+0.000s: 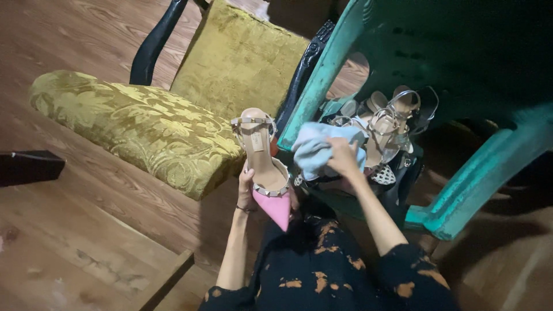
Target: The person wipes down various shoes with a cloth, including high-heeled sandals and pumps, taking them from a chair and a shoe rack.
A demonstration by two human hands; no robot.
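My left hand [246, 191] grips a pink pointed high-heel shoe [266, 173] with a studded strap, holding it from below with the toe pointing toward me. My right hand [341, 156] clutches a light blue cloth [315, 148], just right of the shoe. Behind the cloth lie several strappy heeled sandals [387, 124] in a pile under a teal plastic chair [415, 52].
A chair with olive-gold patterned upholstery [138, 124] and a dark frame lies tipped on the wooden floor at left. A dark box [29, 167] sits at the far left edge. My lap in black clothing with orange blotches [322, 270] fills the bottom centre.
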